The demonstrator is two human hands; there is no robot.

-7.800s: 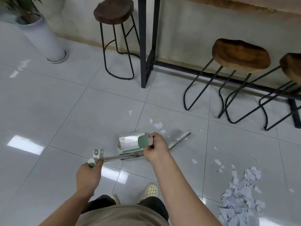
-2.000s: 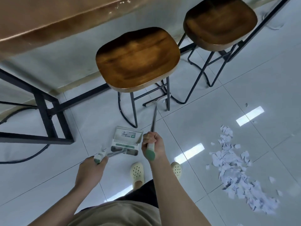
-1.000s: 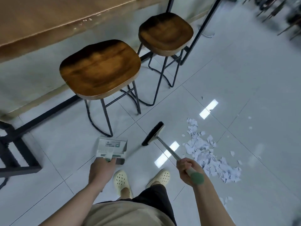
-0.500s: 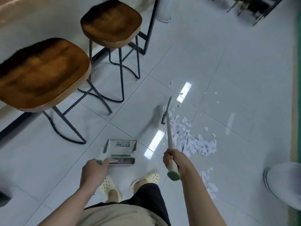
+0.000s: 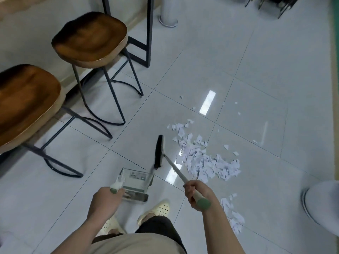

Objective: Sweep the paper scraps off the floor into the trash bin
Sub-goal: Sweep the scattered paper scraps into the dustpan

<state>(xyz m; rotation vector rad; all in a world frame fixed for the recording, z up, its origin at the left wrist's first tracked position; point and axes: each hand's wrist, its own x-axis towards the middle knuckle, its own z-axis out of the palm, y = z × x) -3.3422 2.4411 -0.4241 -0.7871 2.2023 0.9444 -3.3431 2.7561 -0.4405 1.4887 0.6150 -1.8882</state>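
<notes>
One head-worn camera looks steeply down at the tiled floor (image 5: 256, 70) from standing height.

So the paper scraps (image 5: 205, 158) are lying piled on the floor (image 5: 256, 79) just right of the broom head (image 5: 158, 151), and the dustpan (image 5: 134, 182) is sitting left of it, in front of the feet. Two stools (image 5: 89, 39) are standing off to the left.
</notes>
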